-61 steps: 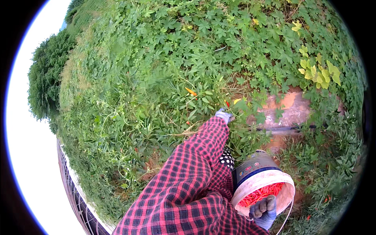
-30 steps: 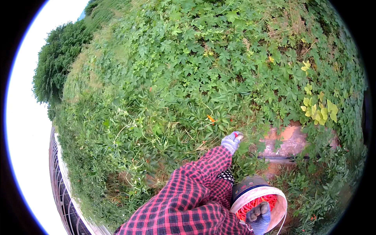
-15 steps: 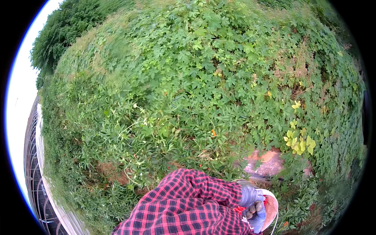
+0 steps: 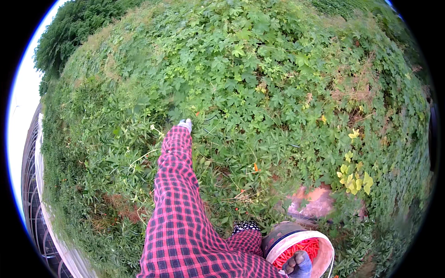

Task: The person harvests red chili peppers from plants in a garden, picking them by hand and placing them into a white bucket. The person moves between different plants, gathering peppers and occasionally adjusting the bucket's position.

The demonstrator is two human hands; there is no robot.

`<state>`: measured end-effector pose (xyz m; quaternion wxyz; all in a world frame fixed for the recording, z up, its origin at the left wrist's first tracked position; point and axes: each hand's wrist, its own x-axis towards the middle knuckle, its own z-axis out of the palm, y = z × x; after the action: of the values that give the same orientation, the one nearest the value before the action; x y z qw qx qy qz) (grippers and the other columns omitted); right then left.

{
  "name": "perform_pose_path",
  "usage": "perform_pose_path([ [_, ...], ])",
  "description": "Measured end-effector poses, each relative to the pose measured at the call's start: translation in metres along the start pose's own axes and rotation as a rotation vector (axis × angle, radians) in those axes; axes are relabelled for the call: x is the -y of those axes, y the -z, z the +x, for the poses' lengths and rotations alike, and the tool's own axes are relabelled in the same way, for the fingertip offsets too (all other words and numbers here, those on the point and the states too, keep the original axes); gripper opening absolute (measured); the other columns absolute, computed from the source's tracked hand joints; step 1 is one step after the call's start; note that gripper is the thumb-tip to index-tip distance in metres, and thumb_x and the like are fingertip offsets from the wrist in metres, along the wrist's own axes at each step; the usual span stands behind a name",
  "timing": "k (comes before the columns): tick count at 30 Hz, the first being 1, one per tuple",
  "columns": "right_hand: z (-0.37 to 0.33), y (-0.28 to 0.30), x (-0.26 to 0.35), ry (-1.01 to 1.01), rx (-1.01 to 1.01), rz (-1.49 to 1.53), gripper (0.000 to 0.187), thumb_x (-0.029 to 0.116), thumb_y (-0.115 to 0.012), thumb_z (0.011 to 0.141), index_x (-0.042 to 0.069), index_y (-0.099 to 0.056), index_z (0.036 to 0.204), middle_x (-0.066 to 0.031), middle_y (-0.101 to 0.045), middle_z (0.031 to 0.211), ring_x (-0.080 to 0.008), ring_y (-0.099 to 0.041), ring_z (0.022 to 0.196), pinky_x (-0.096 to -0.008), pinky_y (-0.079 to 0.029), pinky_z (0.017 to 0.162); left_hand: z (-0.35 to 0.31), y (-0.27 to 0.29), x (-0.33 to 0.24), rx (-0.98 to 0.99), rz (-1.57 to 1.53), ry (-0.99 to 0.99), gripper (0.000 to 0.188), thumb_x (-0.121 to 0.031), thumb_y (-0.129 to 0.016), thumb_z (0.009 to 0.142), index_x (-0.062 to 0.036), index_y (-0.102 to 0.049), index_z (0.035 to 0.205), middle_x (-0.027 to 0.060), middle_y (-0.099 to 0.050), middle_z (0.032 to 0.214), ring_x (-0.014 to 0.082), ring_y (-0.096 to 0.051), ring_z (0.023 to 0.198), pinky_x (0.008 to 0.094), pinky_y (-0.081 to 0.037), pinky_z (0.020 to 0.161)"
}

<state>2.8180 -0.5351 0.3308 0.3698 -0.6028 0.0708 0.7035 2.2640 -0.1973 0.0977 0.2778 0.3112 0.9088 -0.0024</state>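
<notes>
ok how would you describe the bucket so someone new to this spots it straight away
From the big spread of green leaves, drop to the lower edge, right of the long checked sleeve. The bucket is there, with the right hand in front of its mouth. Its wide pale rim and the bright red peppers inside set it apart from the leaves and sleeve nearby.

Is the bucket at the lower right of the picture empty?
No, many red peppers show inside the open mouth of the bucket, and a gloved hand is at its near rim.
</notes>
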Motion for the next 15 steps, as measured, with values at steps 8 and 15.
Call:
perform_pose_path([
  [8, 0.013, 0.014, -0.007, 0.114, 0.266, 0.118, 0.015, 0.021, -0.059, 0.083, 0.009, -0.056, 0.091, -0.0031, -0.055, 0.061, -0.0179, -0.053, 0.044, -0.0356, -0.042, 0.046, -0.124, -0.013, -0.029, 0.414, 0.475, -0.18, 0.083, -0.068, -0.017, 0.082, -0.0031, -0.041, 0.128, 0.015, -0.039, 0.133, 0.0277, -0.031, 0.127, 0.0356, -0.022, 0.105],
  [15, 0.001, 0.009, -0.004, 0.112, 0.248, 0.243, 0.015, 0.014, -0.06, 0.081, 0.004, -0.054, 0.09, -0.0035, -0.049, 0.061, -0.013, -0.047, 0.049, -0.0257, -0.04, 0.041, -0.161, -0.022, 0.049, 0.136, 0.334, -0.583, 0.046, -0.044, -0.059, 0.075, -0.0184, -0.058, 0.113, 0.0071, -0.052, 0.12, 0.0281, -0.044, 0.114, 0.0379, -0.033, 0.098],
])
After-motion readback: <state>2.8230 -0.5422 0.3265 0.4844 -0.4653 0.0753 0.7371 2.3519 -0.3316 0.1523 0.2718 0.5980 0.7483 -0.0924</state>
